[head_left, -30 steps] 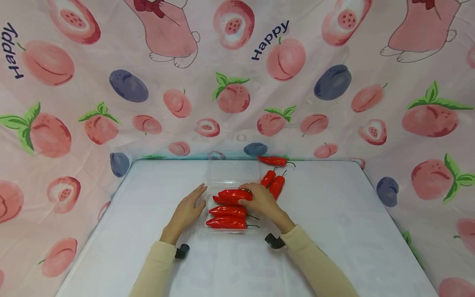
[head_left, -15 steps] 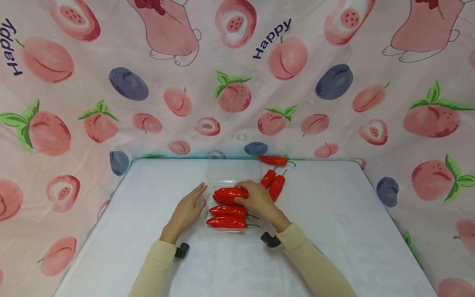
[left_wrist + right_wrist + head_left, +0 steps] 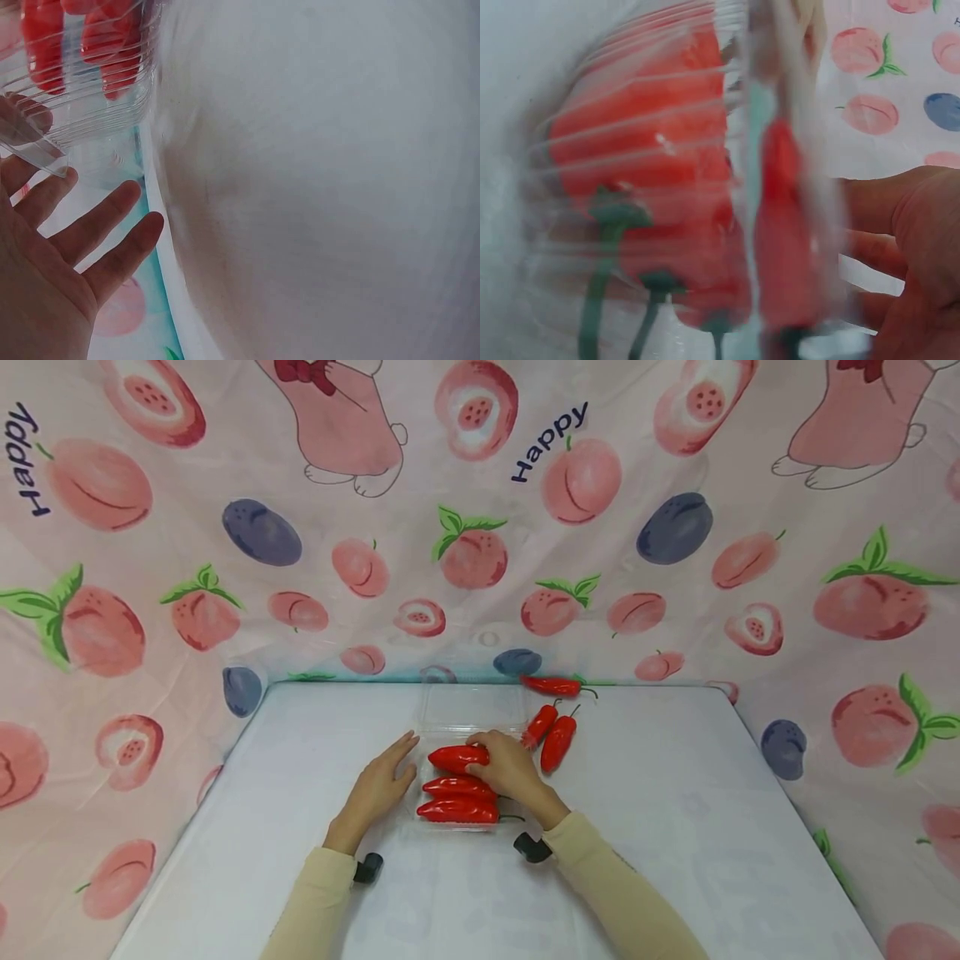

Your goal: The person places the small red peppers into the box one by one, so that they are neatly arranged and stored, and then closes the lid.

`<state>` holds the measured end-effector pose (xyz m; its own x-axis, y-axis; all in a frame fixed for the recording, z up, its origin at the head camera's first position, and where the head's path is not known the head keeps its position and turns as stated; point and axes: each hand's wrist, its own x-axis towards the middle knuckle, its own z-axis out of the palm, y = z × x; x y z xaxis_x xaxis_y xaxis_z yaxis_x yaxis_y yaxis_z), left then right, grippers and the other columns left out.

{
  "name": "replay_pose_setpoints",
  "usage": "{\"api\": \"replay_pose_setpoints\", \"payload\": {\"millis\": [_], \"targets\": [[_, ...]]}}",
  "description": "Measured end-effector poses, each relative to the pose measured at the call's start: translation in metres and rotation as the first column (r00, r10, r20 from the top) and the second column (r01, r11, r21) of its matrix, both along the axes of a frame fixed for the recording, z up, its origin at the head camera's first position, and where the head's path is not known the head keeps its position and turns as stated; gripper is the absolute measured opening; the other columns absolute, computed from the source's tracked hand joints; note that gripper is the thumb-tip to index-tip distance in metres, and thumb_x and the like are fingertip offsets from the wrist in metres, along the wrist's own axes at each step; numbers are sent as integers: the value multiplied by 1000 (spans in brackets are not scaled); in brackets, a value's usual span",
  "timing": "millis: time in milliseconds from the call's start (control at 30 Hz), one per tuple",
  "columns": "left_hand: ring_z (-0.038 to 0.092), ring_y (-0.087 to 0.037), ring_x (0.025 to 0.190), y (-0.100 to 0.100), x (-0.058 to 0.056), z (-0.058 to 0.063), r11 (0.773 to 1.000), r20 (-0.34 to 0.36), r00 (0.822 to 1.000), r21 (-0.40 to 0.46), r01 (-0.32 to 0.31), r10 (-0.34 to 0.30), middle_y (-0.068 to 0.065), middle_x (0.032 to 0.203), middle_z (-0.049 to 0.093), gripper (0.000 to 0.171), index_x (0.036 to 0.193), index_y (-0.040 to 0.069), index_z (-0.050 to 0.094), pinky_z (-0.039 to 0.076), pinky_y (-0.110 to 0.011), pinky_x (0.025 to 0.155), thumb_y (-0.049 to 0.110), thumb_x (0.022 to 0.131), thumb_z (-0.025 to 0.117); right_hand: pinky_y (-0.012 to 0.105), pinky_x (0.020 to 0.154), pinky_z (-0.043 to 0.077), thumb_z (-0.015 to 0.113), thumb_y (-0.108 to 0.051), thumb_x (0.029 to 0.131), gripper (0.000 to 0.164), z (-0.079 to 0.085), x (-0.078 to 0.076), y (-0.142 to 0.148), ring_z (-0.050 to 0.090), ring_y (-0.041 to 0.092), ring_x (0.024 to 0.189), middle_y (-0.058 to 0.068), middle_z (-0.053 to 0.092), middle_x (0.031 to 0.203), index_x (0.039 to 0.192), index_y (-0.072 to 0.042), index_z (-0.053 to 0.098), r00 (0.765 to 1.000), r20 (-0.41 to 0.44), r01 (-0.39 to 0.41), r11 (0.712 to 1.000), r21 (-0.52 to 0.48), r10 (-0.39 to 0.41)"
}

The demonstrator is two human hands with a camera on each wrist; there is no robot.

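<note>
A clear plastic clamshell box (image 3: 415,814) stands on the white table with its lid (image 3: 472,706) folded back. Red chili peppers (image 3: 456,811) with dark green stems lie crosswise inside it. My right hand (image 3: 513,770) grips a red chili pepper (image 3: 450,758) low over the far part of the box, covering its stem end. Whether another pepper lies beneath it is hidden. My left hand (image 3: 381,783) is beside the box's left wall, fingers extended. In the left wrist view, the fingers (image 3: 124,251) are spread, and the box's clear edge (image 3: 45,154) overlaps some of them.
Two red peppers (image 3: 558,744) lie on the table just right of the box, and one more pepper (image 3: 553,686) lies at the table's back edge. A fruit-printed curtain (image 3: 472,556) rises behind the table and along both sides.
My right hand has moved left and slightly toward me with the pepper, which now sits closer to the peppers in the box. The left hand has stayed in place.
</note>
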<state>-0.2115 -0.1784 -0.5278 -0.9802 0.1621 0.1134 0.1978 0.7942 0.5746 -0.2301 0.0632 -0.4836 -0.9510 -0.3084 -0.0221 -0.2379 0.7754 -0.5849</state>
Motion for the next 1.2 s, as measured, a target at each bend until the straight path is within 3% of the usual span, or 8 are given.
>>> {"api": "replay_pose_setpoints", "payload": {"millis": [333, 667, 1200], "targets": [[44, -32, 141, 1, 0, -2, 1000, -14, 1000, -11, -12, 12, -2, 157, 41, 53, 148, 19, 46, 40, -58, 110, 24, 96, 57, 44, 96, 55, 79, -23, 82, 49, -3, 0, -2, 60, 24, 107, 7, 66, 123, 129, -18, 64, 1000, 21, 21, 1000, 11, -21], [43, -31, 142, 1, 0, -1, 1000, 4, 1000, -6, -15, 15, 0, 157, 41, 53, 148, 20, 46, 39, -57, 112, 25, 96, 58, 41, 87, 60, 79, -25, 82, 49, 7, 5, 5, 61, 24, 106, 8, 64, 126, 129, -20, 63, 999, 49, 24, 999, -45, -22], [41, -30, 143, 0, -1, -5, 1000, 7, 1000, -11, -15, 15, 0, 158, 39, 53, 149, 21, 44, 39, -56, 112, 26, 97, 57, 46, 98, 55, 74, -26, 87, 45, 32, 15, 21, 59, 30, 121, 5, 63, 131, 130, -18, 62, 997, -69, -54, 988, -144, 44]]}}
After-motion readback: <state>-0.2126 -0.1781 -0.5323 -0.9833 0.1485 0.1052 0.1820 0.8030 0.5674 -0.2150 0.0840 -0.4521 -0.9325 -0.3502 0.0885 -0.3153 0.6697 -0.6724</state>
